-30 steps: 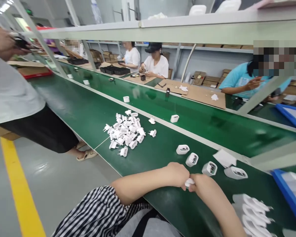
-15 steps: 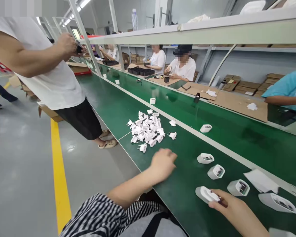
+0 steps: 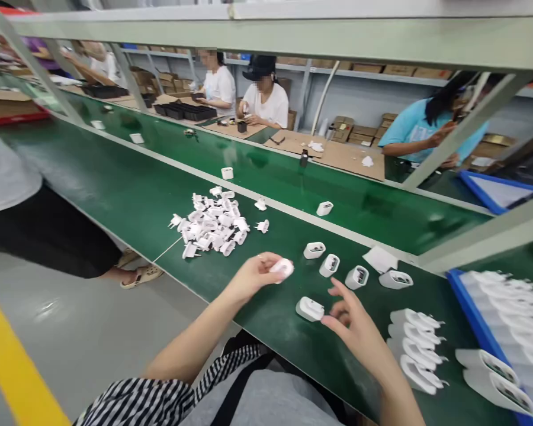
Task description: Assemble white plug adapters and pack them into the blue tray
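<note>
My left hand (image 3: 254, 276) is closed on a small white plug part (image 3: 282, 269) just above the green conveyor belt (image 3: 128, 189). With its fingers spread, my right hand (image 3: 352, 319) hovers beside a white charger body (image 3: 310, 309) lying on the belt; it holds nothing. A row of several open charger bodies (image 3: 329, 264) lies just beyond my hands. Farther left on the belt sits a pile of white plug parts (image 3: 211, 225).
Finished chargers (image 3: 415, 349) lie in rows at my right, next to a blue tray (image 3: 475, 319) with more white parts. A person in a white shirt (image 3: 9, 177) stands at the belt's left edge. Across the belt, several seated workers (image 3: 266, 97) handle parts on cardboard sheets.
My left hand reached toward the pile and came back holding a plug part. My right hand set its charger body on the belt and opened. The camera swung back to the right.
</note>
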The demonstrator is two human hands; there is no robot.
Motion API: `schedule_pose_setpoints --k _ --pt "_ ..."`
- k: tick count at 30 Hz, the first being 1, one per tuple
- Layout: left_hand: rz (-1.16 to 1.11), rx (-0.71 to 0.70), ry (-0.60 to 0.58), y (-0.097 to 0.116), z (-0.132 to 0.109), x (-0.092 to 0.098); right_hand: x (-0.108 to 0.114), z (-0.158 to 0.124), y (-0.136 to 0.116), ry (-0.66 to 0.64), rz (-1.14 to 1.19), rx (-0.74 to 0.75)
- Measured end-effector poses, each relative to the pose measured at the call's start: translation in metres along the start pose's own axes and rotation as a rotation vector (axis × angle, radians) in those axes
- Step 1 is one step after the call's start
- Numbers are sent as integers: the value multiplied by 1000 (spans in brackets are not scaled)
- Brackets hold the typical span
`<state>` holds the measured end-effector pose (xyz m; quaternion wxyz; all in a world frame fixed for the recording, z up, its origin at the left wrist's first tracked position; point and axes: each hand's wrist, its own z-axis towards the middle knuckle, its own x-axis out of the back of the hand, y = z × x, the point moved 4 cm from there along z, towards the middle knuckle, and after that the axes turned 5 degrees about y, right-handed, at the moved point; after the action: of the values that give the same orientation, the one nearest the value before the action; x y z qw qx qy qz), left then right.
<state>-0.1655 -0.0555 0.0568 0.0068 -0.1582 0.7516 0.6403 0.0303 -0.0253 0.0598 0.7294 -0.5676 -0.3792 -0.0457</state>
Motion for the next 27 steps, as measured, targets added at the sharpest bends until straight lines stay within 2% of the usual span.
schedule_pose_setpoints --k 2,4,6,8,10,12,14,16,18,21,25,27 --pt "-256 152 -191 -6 9 -46 -1 2 -3 45 165 61" --pt "-360 325 -295 -15 15 -82 2 4 -2 155 159 115" --pt "-332 416 -354 -20 19 -105 10 2 3 334 2 134" --pt "-208 410 -397 -21 22 -116 20 -4 6 485 -166 152" --pt "-3 317 -430 -16 25 -118 26 -8 7 546 -257 176" --pt "275 92 -417 -5 33 -114 31 -8 7 550 -223 177" --pt "570 -211 -291 9 48 -104 34 -4 8 551 -58 140" --pt "808 -393 -113 16 68 -90 35 3 12 549 195 70" --pt "936 -373 -53 11 89 -77 34 11 18 532 431 -14" --pt "900 -269 -142 -6 104 -65 33 20 27 523 570 -132" --pt "755 -226 -267 -27 81 -58 32 27 31 531 488 -167" --pt "702 -216 -328 -34 64 -61 28 30 27 461 377 -118"
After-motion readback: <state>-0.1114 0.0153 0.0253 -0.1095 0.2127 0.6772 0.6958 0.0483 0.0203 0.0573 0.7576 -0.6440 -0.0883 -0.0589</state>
